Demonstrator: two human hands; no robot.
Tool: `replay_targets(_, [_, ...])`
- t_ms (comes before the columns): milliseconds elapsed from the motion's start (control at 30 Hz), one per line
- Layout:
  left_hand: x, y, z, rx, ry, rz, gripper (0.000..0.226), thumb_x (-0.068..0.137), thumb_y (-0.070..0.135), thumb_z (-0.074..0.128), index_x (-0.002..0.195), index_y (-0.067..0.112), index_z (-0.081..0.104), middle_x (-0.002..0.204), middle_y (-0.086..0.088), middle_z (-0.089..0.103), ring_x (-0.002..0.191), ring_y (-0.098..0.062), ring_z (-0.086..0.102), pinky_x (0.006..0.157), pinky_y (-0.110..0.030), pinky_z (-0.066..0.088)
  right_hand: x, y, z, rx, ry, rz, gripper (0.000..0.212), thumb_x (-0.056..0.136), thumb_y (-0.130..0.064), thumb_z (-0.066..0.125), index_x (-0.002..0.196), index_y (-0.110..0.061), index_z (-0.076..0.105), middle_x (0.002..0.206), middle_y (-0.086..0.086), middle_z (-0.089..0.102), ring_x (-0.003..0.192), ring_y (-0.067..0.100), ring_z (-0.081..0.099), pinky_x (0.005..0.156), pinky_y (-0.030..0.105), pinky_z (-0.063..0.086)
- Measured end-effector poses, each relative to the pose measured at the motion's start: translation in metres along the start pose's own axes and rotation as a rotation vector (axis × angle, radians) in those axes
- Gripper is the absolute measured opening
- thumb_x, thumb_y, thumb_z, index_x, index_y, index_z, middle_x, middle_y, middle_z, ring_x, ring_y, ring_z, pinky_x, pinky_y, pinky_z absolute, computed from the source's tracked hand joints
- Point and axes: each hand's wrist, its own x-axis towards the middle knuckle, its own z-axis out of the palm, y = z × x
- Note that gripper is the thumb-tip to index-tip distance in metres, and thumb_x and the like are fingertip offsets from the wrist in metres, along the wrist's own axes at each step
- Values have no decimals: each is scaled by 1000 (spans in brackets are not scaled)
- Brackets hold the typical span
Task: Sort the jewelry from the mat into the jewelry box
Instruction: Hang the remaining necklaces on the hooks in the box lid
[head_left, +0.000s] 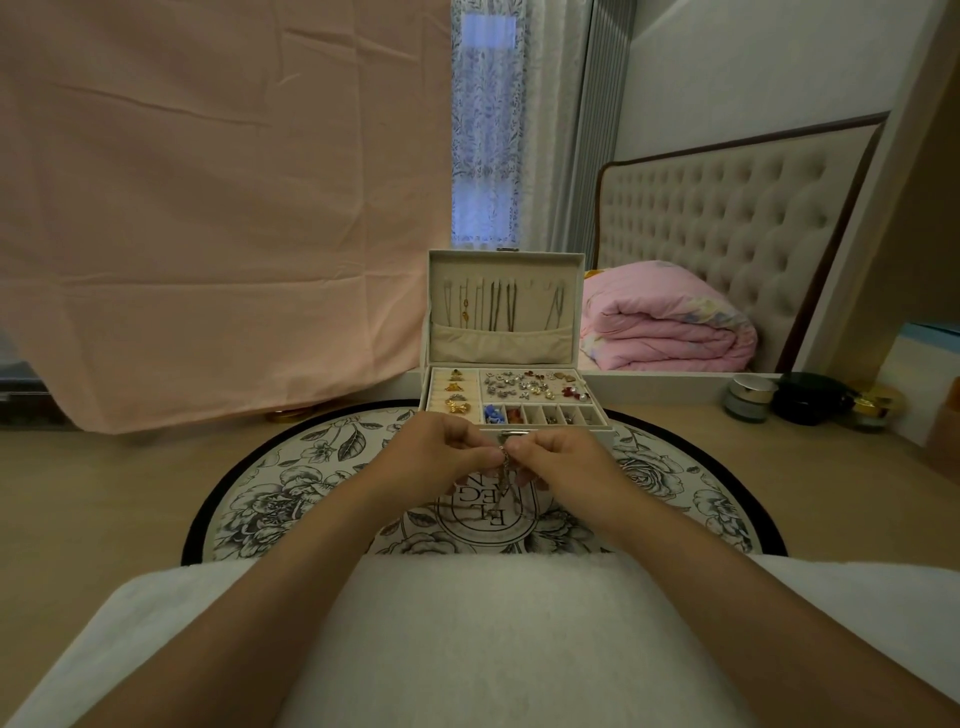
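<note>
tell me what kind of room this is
Most likely a bedroom: a tufted headboard with a folded pink quilt shows behind the tabletop, and cosmetic jars stand by the open jewelry box.

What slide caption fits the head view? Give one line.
Both hands, left and right, pinch a necklace above the mat before the open box.
</note>
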Motion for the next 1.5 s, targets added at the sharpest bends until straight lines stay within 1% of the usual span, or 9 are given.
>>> replay_targets(133, [1, 0, -2, 62, 16, 35, 8, 88, 28, 73, 83, 22, 74, 75, 3, 74, 63, -8, 59, 64, -26, 52, 0, 2, -3, 92, -4, 20, 11, 85, -29, 78, 95, -24, 79, 93, -7, 77, 93, 6, 70, 87, 26, 54])
replay_targets(267, [2, -4, 1, 128, -24, 94, 9, 92, 29, 68, 89, 22, 73, 75, 3, 67, 68, -9, 56, 71, -35, 53, 1, 2, -5, 27, 27, 13, 5, 85, -25, 78, 89, -24, 80, 79, -10, 75, 77, 1, 68, 72, 19, 49])
replay_targets(500, [-1, -6, 5, 285, -227, 52, 23, 99, 36, 53, 93, 17, 64, 76, 3, 56, 68, -8, 49, 68, -27, 44, 1, 1, -7, -216, 20, -88, 7, 87, -25, 76, 81, -27, 78, 69, -12, 69, 70, 1, 61, 66, 19, 47])
replay_targets(733, [-2, -7, -2, 488, -226, 46, 16, 89, 13, 56, 84, 28, 57, 81, 9, 60, 71, -5, 55, 67, -21, 47, 1, -2, -9, -85, -116, 26, 28, 103, -26, 48, 80, -20, 62, 71, -1, 65, 67, 11, 57, 65, 26, 43])
replay_targets(867, [-3, -8, 3, 233, -141, 47, 17, 90, 13, 56, 96, 28, 62, 96, 5, 70, 93, -16, 66, 88, -35, 56, 4, 0, -15, -55, -128, 12, 30, 105, -31, 46, 84, -21, 65, 72, -1, 62, 73, 18, 54, 73, 35, 42])
replay_targets(1000, [-1, 0, 16, -53, -63, 28, 17, 98, 26, 58, 108, 20, 70, 101, -5, 74, 96, -22, 70, 94, -39, 55, 6, 0, -16, -19, -118, -32, 24, 103, -30, 53, 96, -22, 74, 77, 0, 62, 70, 12, 54, 66, 25, 43])
replay_targets(1167, [-3, 2, 13, -151, -57, -8, 10, 92, 18, 68, 96, 12, 74, 94, -11, 75, 83, -19, 69, 92, -39, 56, 6, -2, -20, 15, -101, -23, 22, 101, -28, 57, 88, -22, 74, 81, 7, 61, 71, 14, 52, 62, 20, 41])
replay_targets(1300, [1, 6, 12, -216, -76, -95, 21, 95, 25, 58, 97, 11, 73, 97, -8, 73, 89, -17, 67, 96, -38, 52, 3, -6, -17, 8, -199, 35, 34, 104, -31, 50, 103, -4, 70, 79, 4, 59, 66, 10, 53, 65, 23, 44])
replay_targets(1500, [1, 3, 12, -305, -178, -172, 19, 77, 30, 54, 81, 14, 62, 100, -12, 70, 90, -18, 62, 109, -43, 44, 0, -9, -15, -33, -182, 51, 36, 99, -48, 52, 84, -20, 69, 82, -5, 66, 75, 13, 59, 82, 30, 48])
